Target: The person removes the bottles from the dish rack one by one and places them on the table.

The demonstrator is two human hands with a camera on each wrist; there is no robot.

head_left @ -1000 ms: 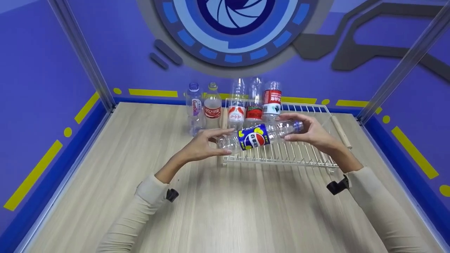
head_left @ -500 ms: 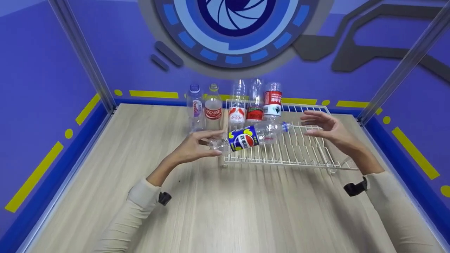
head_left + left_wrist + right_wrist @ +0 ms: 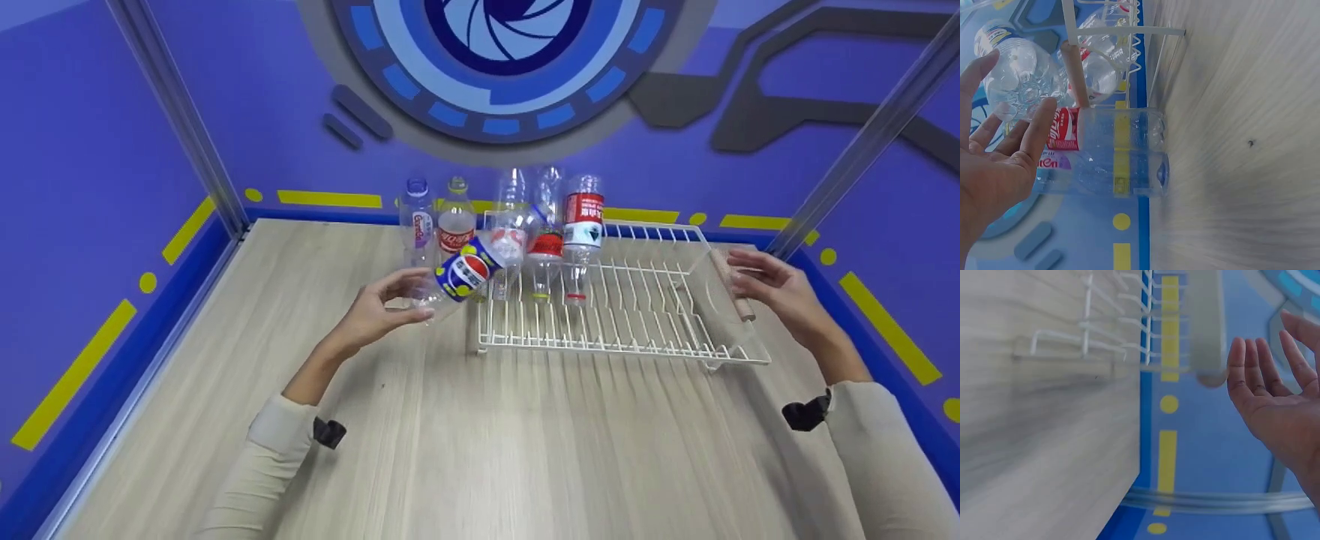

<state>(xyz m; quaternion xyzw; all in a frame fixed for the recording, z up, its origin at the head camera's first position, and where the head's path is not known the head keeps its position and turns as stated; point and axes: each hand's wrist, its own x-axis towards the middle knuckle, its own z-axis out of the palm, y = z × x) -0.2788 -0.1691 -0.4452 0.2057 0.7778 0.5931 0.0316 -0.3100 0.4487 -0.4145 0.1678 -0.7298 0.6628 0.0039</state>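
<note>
My left hand (image 3: 382, 307) holds a clear plastic bottle with a blue Pepsi label (image 3: 471, 270) by its base. The bottle is tilted, its neck up and to the right, in front of the other bottles. In the left wrist view its ribbed base (image 3: 1030, 93) sits between thumb and fingers. My right hand (image 3: 784, 292) is empty, its fingers loosely bent beside the wooden handle (image 3: 739, 296) of a white wire rack (image 3: 615, 349). Whether the fingers touch the handle is unclear. Three bottles stand neck down in the rack, one with a red and white label (image 3: 584, 214).
Left of the rack, an upright red-labelled bottle (image 3: 455, 238) and a bottle with a purple-pink label (image 3: 421, 229) stand on the wooden table (image 3: 480, 450). Blue panels (image 3: 300, 150) enclose the back and sides.
My right hand has let go of the bottle's neck and moved right to the rack's handle. My left hand has carried the bottle left and tipped its neck further up.
</note>
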